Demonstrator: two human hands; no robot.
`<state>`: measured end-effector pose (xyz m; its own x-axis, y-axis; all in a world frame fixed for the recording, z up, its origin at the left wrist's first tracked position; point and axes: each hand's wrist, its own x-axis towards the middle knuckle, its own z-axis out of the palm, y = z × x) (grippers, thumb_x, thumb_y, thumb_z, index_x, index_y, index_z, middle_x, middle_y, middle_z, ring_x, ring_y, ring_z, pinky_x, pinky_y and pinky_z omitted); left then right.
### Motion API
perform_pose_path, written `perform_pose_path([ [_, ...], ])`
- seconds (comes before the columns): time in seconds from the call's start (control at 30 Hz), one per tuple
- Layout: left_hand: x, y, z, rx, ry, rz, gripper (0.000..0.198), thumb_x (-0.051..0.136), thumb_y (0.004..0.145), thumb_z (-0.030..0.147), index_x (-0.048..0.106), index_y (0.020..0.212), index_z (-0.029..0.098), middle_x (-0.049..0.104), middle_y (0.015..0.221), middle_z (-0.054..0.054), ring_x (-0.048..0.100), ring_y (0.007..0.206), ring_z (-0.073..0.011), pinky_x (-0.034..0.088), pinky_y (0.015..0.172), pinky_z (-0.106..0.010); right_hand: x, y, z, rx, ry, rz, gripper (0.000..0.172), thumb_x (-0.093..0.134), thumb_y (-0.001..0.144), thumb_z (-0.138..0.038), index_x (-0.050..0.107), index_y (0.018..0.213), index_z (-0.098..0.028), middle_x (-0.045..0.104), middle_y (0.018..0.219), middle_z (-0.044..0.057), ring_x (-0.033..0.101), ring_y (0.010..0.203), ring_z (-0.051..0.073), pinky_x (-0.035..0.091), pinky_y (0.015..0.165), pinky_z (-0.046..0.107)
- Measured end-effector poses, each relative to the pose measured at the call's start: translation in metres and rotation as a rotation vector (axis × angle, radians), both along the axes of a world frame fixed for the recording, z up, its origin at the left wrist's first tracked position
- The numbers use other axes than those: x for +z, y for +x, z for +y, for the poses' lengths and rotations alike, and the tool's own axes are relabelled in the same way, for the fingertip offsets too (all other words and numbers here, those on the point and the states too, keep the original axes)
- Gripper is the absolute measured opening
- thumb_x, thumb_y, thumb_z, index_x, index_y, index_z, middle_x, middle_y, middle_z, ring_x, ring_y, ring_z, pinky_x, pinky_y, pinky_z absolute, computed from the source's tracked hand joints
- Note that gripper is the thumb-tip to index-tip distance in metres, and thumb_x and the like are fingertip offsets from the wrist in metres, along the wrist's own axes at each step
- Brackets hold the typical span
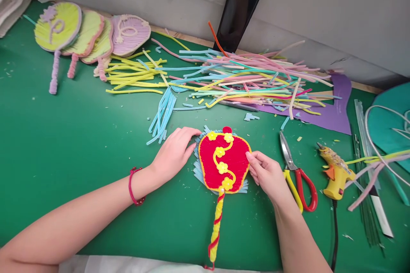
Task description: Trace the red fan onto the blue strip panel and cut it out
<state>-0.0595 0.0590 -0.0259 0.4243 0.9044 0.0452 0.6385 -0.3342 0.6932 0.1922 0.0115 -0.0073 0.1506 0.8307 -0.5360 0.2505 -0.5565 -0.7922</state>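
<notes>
A red pipe-cleaner fan with yellow flowers and a twisted red-and-yellow handle lies on the green table, on top of a layer of light blue pipe-cleaner pieces. My left hand rests at the fan's left edge, fingers curled down onto the blue pieces. My right hand pinches the fan's right edge with its fingertips. A red bracelet sits on my left wrist.
Scissors with red and yellow handles and a yellow glue gun lie right of the fan. A heap of coloured pipe cleaners, finished pastel fans, a dark phone leaning on the wall, and purple card fill the back.
</notes>
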Motion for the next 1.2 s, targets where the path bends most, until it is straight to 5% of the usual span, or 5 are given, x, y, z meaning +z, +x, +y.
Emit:
perform_pose_path([
  [0.33, 0.002, 0.003, -0.007, -0.017, 0.135, 0.054, 0.031, 0.038, 0.094, 0.019, 0.053, 0.121, 0.020, 0.062, 0.120, -0.011, 0.058, 0.110, -0.0238, 0.048, 0.093, -0.043, -0.001, 0.001, -0.004, 0.091, 0.078, -0.137, 0.047, 0.052, 0.081, -0.066, 0.049, 0.067, -0.021, 0.041, 0.044, -0.007, 0.037, 0.035, 0.009, 0.031, 0.038, 0.023],
  [0.63, 0.000, 0.014, -0.017, -0.354, 0.225, 0.231, 0.053, 0.047, 0.093, 0.036, 0.039, 0.143, 0.020, 0.033, 0.152, -0.017, 0.028, 0.141, -0.0323, 0.027, 0.112, -0.054, 0.005, 0.000, -0.003, 0.062, 0.055, -0.145, 0.046, 0.055, 0.078, -0.066, 0.050, 0.066, -0.022, 0.049, 0.047, -0.005, 0.047, 0.038, 0.011, 0.042, 0.042, 0.024],
  [0.8, -0.002, 0.015, -0.015, -0.343, 0.252, 0.269, 0.050, 0.046, 0.093, 0.035, 0.042, 0.141, 0.022, 0.032, 0.153, -0.016, 0.032, 0.139, -0.0315, 0.030, 0.111, -0.052, -0.004, 0.008, -0.002, 0.015, 0.349, -0.483, 0.033, 0.061, 0.081, -0.055, 0.060, 0.080, -0.022, 0.057, 0.065, 0.001, 0.052, 0.056, 0.014, 0.045, 0.052, 0.027],
  [0.97, -0.001, 0.014, -0.014, -0.352, 0.281, 0.260, 0.051, 0.045, 0.093, 0.032, 0.040, 0.143, 0.022, 0.032, 0.153, -0.015, 0.032, 0.139, -0.0308, 0.029, 0.111, -0.052, -0.014, 0.005, 0.001, 0.146, 0.626, -0.564, 0.024, 0.048, 0.094, -0.031, 0.064, 0.111, -0.024, 0.065, 0.110, 0.008, 0.058, 0.104, 0.022, 0.049, 0.089, 0.037],
  [1.2, -0.001, 0.015, -0.015, -0.350, 0.291, 0.315, 0.052, 0.045, 0.093, 0.033, 0.039, 0.143, 0.022, 0.031, 0.154, -0.013, 0.032, 0.140, -0.0298, 0.030, 0.112, -0.049, -0.023, -0.002, -0.001, 0.180, 0.705, -0.606, 0.026, 0.046, 0.095, -0.019, 0.065, 0.113, -0.024, 0.067, 0.111, 0.006, 0.059, 0.102, 0.020, 0.050, 0.091, 0.038],
])
